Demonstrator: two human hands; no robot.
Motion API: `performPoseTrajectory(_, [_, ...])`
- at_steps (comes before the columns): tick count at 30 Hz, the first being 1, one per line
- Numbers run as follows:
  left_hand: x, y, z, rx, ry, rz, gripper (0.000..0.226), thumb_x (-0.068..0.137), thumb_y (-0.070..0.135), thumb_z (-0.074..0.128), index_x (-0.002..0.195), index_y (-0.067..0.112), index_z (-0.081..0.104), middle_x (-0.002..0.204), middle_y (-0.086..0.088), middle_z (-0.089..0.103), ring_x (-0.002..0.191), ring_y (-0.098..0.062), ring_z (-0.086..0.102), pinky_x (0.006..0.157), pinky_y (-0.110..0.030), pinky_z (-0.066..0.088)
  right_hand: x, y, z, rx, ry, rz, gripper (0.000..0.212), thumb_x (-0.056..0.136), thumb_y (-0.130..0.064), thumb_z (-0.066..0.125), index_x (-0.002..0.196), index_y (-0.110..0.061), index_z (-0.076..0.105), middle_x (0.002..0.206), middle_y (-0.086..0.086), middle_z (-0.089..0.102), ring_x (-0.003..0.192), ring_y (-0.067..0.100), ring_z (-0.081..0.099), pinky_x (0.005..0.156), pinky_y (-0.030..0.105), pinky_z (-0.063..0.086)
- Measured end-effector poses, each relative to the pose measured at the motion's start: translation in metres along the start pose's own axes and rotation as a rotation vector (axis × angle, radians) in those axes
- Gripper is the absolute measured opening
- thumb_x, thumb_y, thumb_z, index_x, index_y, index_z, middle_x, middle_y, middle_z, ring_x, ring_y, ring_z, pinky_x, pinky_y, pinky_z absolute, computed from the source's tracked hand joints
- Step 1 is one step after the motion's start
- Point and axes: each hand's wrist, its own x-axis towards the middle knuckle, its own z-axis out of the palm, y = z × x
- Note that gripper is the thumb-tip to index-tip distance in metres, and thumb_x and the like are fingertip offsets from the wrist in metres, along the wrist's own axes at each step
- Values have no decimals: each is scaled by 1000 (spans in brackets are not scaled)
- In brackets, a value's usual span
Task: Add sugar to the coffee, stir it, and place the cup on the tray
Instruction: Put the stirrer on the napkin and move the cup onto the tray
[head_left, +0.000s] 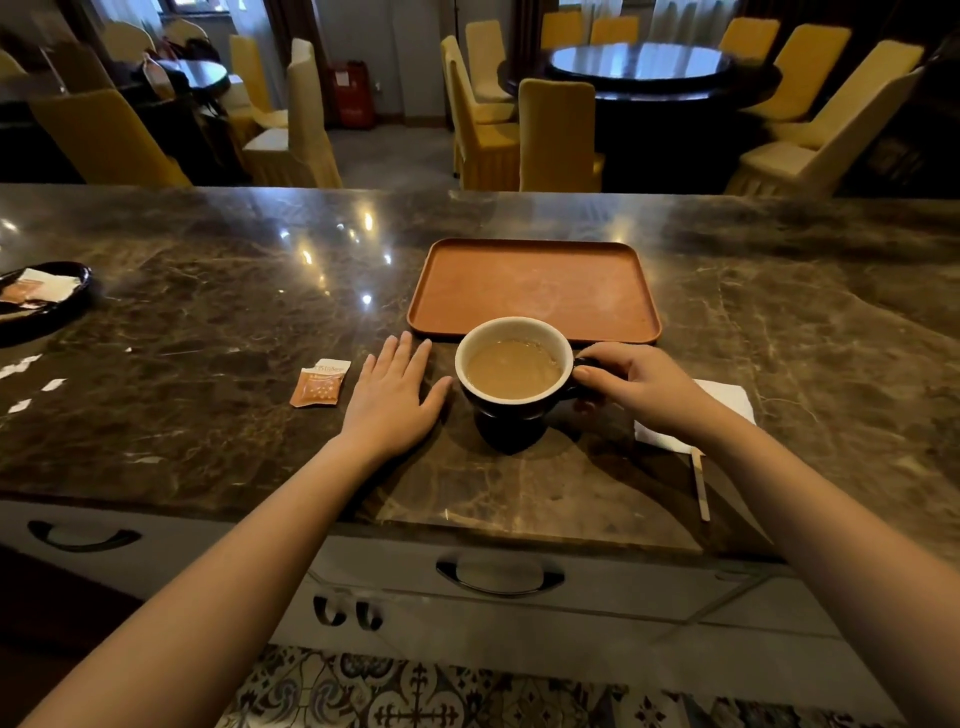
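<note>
A dark cup (506, 415) with a white inner rim holds milky coffee and stands on the marble counter, just in front of the near edge of an orange-brown tray (535, 283). My right hand (636, 382) is closed around the cup's handle on its right side. Flat on the counter to the left of the cup lies my left hand (392, 395), fingers spread, holding nothing. A torn orange sugar sachet (318, 383) lies left of that hand. A wooden stir stick (700, 483) rests at the right, partly under a white napkin (727, 400).
A black dish (49, 306) with more sachets sits at the far left of the counter. Small white paper scraps (21, 369) lie near it. The counter's front edge runs above drawers with dark handles. Yellow chairs and round tables fill the room beyond.
</note>
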Motion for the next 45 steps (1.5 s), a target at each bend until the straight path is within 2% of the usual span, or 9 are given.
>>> performPoseTrajectory(6, [2,-3,6,83,-66,-10,72,85,64,16,145,23,9,156,-6,2,143,-19,-2,114,-41,-1,9,-1,-15,159,3,16,17,90,-16,53,102,-14,64,88,3,69,68,10,68,64,16,53])
performPoseTrajectory(9, [2,-3,7,85,-51,-7,73,85,65,14,144,24,8,156,-5,2,142,-17,-2,114,-40,-2,19,-2,-22,191,6,16,17,90,-14,52,104,-14,62,89,1,67,66,5,67,59,13,51])
performPoseTrajectory(12, [2,-4,7,81,-53,0,74,84,67,12,144,24,7,156,-4,2,142,-17,-3,113,-39,-3,31,0,-27,191,15,4,18,90,-14,51,106,-16,61,90,-1,67,68,2,67,57,12,51])
performPoseTrajectory(16, [1,-4,8,70,-47,4,75,83,68,10,144,26,6,156,-3,1,142,-15,-4,112,-38,-4,50,8,-34,201,25,34,20,91,-15,51,108,-10,61,94,8,68,74,14,68,62,19,56])
performPoseTrajectory(19, [0,-4,8,64,-34,4,75,82,69,10,144,26,6,156,-2,1,142,-14,-4,113,-37,-5,64,14,-38,203,39,38,20,92,-17,50,107,-10,60,90,6,68,64,8,67,59,15,54])
performPoseTrajectory(24, [-1,-4,10,68,-5,3,76,82,68,8,144,25,7,156,-2,2,142,-14,-4,113,-36,-5,88,27,-41,170,72,40,24,93,-16,48,112,-7,59,90,9,67,63,3,66,58,14,53])
performPoseTrajectory(36, [-4,1,6,63,3,-6,70,86,63,14,144,25,6,156,-2,1,142,-13,-5,114,-35,-6,124,48,-32,205,133,95,26,92,-17,48,114,-8,59,94,9,67,75,18,66,64,19,57])
performPoseTrajectory(43, [-4,0,6,48,12,-1,70,86,63,15,144,26,6,156,-1,1,141,-12,-5,112,-33,-7,133,54,-31,157,102,98,25,93,-19,47,112,-9,59,97,17,68,83,30,67,74,36,58])
performPoseTrajectory(45, [-4,0,6,46,16,0,70,86,64,14,145,26,7,156,-1,1,142,-12,-5,112,-33,-7,133,55,-31,158,95,92,25,93,-19,46,112,-9,59,96,18,68,78,30,66,71,33,58])
